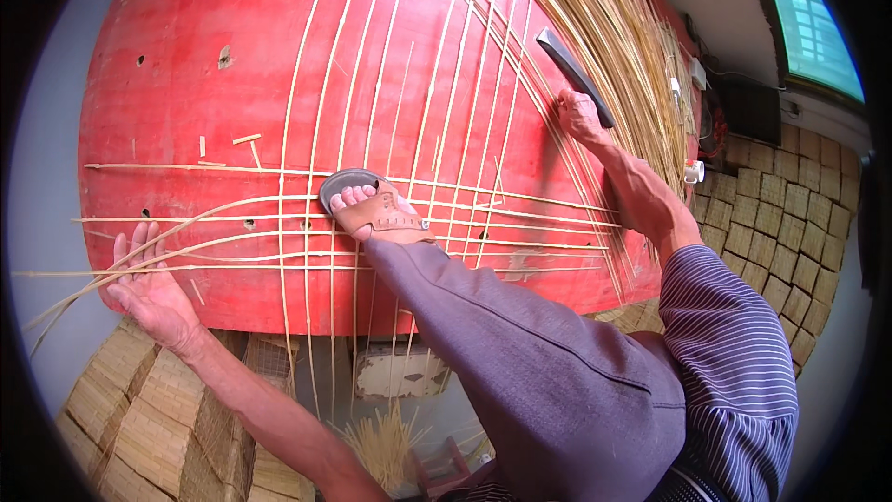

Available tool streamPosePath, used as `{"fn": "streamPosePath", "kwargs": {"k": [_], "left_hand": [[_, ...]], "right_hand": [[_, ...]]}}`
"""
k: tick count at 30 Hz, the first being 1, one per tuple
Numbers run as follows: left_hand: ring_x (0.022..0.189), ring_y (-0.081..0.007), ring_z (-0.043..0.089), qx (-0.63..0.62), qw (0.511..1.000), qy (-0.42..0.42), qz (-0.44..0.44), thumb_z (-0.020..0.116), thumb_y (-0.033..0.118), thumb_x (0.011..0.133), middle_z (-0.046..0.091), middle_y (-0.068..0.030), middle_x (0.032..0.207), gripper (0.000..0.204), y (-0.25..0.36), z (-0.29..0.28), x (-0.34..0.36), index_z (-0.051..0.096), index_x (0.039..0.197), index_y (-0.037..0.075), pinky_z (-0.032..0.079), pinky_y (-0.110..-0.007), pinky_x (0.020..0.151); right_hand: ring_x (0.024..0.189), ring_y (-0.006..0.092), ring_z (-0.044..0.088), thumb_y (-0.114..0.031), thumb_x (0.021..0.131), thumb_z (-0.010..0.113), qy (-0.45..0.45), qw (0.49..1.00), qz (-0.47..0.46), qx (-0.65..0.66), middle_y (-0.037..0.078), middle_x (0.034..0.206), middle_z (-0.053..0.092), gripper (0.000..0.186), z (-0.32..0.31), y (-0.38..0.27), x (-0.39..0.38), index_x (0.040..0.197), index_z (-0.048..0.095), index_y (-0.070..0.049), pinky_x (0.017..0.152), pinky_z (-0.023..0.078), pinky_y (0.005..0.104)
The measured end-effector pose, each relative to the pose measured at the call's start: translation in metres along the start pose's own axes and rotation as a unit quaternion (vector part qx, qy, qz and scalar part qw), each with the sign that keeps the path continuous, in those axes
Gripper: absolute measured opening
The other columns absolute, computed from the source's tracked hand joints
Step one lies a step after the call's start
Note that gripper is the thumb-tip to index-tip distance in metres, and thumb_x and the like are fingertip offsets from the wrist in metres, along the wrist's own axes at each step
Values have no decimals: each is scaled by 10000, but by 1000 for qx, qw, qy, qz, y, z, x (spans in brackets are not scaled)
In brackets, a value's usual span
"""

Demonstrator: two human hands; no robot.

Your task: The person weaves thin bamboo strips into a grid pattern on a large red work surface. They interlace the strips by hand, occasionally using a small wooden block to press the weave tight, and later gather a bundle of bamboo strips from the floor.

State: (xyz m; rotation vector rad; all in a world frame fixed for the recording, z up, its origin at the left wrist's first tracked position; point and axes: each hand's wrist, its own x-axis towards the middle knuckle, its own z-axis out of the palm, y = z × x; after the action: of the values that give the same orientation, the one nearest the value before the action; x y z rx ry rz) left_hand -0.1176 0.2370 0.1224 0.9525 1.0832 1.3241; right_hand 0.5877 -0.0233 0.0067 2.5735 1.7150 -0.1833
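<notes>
Stacks of woven mats [139, 409] sit nearest, below a red worktop [186, 112] that carries crossing bamboo strips [372, 223]. A sandalled foot [372, 209] presses on the strips at their crossing. The left hand [149, 288] lies open, fingers spread over the strip ends at the worktop's left edge. Farther off, the right hand [581, 116] is clenched around a dark flat tool [576, 74] beside a loose strip bundle [604, 28].
</notes>
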Motion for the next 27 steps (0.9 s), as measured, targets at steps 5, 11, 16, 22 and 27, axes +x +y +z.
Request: {"fn": "streamPosePath", "kwargs": {"k": [5,11,16,22,27], "left_hand": [[1273,-405,534,15,1000,-9,0,390,620,1007,551,-307,1320,810,1,-6,2,403,1411,-82,355,-516,1162],[1272,-413,532,-142,989,-22,-42,420,637,987,543,-309,1347,828,-10,-11,3,413,1428,-64,349,-523,1160],[1201,-382,582,-203,972,-84,-78,445,511,1022,559,-291,1336,708,-12,-39,11,398,1449,-52,403,-499,1117],[1123,-296,621,-75,989,-66,-105,551,304,1014,552,-247,1356,613,6,-31,5,348,1493,-21,464,-436,1058],[1115,-271,625,-93,964,-234,-91,646,292,972,537,-201,1376,599,15,20,0,415,1457,28,492,-448,1019]], "right_hand": [[751,408,671,-104,827,616,-34,994,-22,100,234,760,645,89,-6,6,10,852,660,-30,648,517,454],[708,261,690,-187,857,605,31,999,38,-10,130,800,713,177,-44,78,50,893,743,-82,649,540,370],[646,143,611,-336,960,570,175,963,96,181,54,679,643,308,-96,-20,147,947,669,-44,635,509,347],[883,161,682,133,806,507,20,759,-231,609,35,944,705,375,-118,-363,153,1106,672,-22,717,559,283],[782,381,688,-101,775,585,-141,699,-466,524,203,839,699,189,-124,-537,77,907,691,-18,698,551,482]]}}
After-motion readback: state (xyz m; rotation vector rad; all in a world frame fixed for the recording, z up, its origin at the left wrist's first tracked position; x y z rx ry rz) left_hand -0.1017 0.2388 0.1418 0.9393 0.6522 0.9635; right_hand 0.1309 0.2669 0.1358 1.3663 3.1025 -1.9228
